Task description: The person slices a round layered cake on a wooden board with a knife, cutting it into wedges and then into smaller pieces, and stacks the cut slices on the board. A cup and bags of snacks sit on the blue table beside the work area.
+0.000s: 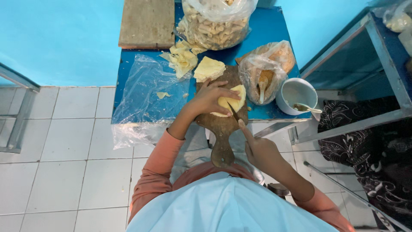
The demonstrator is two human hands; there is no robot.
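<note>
1. Left hand (210,98) sits mid-frame, fingers spread flat and pressing down on the yellow sheets (231,101) on the board (222,129).
2. Right hand (259,150), lower right of centre, is closed round a knife (234,112), forefinger stretched along it, blade tip against the lower edge of the sheets.
3. Risk one: the left fingertips lie just beside the blade (very close), so a slip on the soft stack could nick them.
4. Risk two: the board's handle overhangs the blue table (128,68) towards the person; heavy pressure there could tip it.
5. Risk three: the white cup (296,92) with its spoon sits near the table's right edge, and a right-elbow swing could knock it.
6. A cut stack (208,68) waits at the board's top, touching the loose scraps (182,58).
</note>
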